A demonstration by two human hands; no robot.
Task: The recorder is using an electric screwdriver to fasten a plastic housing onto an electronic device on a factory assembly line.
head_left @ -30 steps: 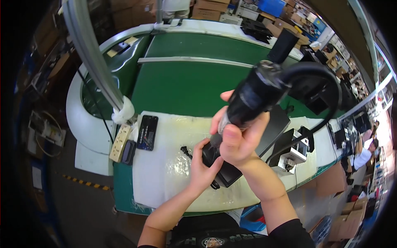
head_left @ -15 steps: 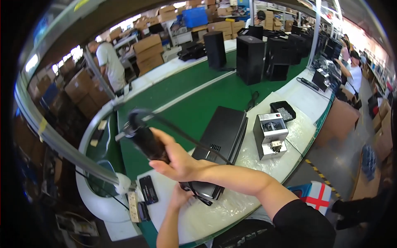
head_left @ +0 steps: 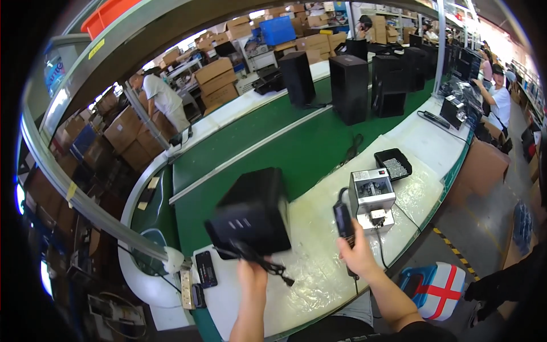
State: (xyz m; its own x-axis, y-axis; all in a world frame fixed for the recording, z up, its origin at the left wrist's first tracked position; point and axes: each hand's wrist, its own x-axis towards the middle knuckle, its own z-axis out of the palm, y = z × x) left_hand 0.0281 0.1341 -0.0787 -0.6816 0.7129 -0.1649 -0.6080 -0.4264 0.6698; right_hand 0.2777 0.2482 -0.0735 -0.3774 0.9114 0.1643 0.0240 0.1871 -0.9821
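Note:
My left hand (head_left: 252,280) is closed at the lower edge of a black box-shaped cabinet (head_left: 256,208), which is tilted up and blurred by motion. A bundled black power cord (head_left: 259,259) with a plug hangs over the fingers and partly hides the grip. To the right, my right hand (head_left: 360,255) wraps around a black electric screwdriver (head_left: 343,221), held upright just left of a silver screw feeder (head_left: 373,192). Behind the feeder sits a black tray (head_left: 393,163) of small screws.
A phone (head_left: 205,269) and a power strip (head_left: 187,288) lie at the left of the plastic-covered white worktop (head_left: 319,268). Several black cabinets (head_left: 349,88) stand on the green conveyor (head_left: 250,137). A metal post (head_left: 97,194) rises at left; a red-crossed white box (head_left: 441,290) is at lower right.
The cabinet, lying flat before, is now tipped up and shifted left, with my left hand at its edge. My right hand has carried the screwdriver from the left over to the screw feeder.

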